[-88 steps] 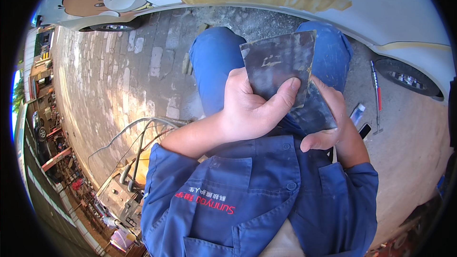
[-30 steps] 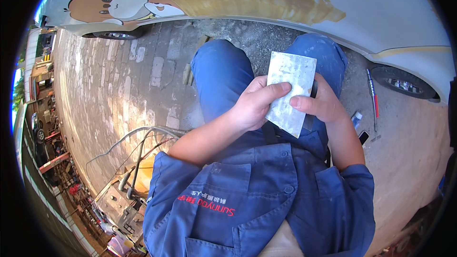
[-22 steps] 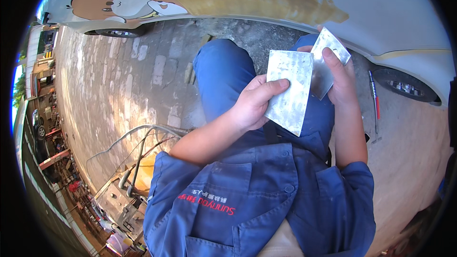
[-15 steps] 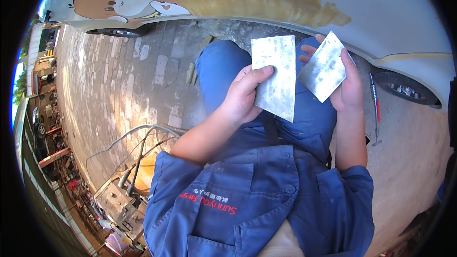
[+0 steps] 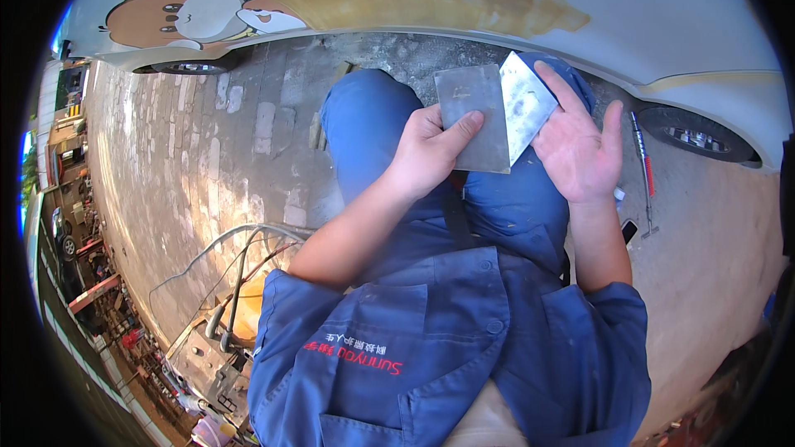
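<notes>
My left hand point(image 5: 424, 153) is closed on a thin, dull grey metal plate point(image 5: 476, 95), thumb lying across its face. A second metal plate point(image 5: 526, 103), bright and set at a slant, shows from behind the grey one's right edge. How far the two overlap is hidden. Palm up, my right hand point(image 5: 580, 157) has its fingers stretched out and its thumb apart. Its fingers are at the bright plate's right corner, without a grip around it. Both plates are above my blue-trousered knees point(image 5: 373, 108).
Ahead stands a pale vehicle body point(image 5: 646, 25) with a yellowish-brown smear point(image 5: 530, 0) on its side. A wheel point(image 5: 696, 136) and a red and silver rod-shaped tool point(image 5: 644, 167) are at right. Hoses point(image 5: 240, 236) lie by a cluttered stand point(image 5: 199, 343) at lower left.
The two plates have come together, the bright one moving left behind the left hand's plate, which now looks duller and tilted. My right hand has let go and opened.
</notes>
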The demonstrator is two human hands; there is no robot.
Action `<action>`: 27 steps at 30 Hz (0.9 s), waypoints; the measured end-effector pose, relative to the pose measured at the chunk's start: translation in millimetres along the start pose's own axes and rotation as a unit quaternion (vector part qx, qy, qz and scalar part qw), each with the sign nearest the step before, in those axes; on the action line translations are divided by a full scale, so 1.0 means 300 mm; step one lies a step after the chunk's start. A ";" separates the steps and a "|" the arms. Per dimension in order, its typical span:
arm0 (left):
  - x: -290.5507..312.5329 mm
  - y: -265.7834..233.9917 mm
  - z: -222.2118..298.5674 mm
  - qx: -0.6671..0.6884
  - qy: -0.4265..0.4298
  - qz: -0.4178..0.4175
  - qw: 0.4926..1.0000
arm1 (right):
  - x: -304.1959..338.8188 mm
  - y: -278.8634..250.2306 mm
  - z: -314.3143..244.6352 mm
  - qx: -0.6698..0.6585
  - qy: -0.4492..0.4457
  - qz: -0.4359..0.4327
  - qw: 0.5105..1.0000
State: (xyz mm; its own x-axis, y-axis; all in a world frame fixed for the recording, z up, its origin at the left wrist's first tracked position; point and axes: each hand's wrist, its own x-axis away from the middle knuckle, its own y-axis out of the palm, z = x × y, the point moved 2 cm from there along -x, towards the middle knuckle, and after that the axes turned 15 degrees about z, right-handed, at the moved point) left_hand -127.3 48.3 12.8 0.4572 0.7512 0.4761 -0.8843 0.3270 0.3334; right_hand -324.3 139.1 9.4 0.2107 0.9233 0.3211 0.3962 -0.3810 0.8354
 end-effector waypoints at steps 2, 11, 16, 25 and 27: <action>-0.014 -0.027 0.009 0.019 -0.010 0.043 0.999 | -0.001 -0.024 -0.034 -0.017 -0.015 -0.026 0.999; -0.053 -0.120 0.080 0.134 0.085 0.208 0.965 | 0.134 0.109 0.082 0.781 -0.124 -0.510 0.338; -0.035 -0.139 0.086 0.173 0.114 0.196 0.958 | -0.100 0.088 -0.236 0.826 -0.418 -0.025 0.377; -0.030 -0.145 0.107 0.186 0.146 0.176 0.956 | 0.162 -0.027 0.323 0.721 -0.232 -0.414 0.505; -0.013 -0.155 0.115 0.175 0.137 0.200 0.954 | 0.126 -0.051 0.224 0.725 -0.312 -0.319 0.525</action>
State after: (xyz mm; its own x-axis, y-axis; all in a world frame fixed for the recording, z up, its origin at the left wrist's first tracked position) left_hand -84.6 10.4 23.5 0.0045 0.9134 0.4071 -0.8748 -0.1936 0.4442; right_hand -262.4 176.6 -21.1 -0.3048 0.8628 -0.4034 0.7326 -0.0583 -0.6782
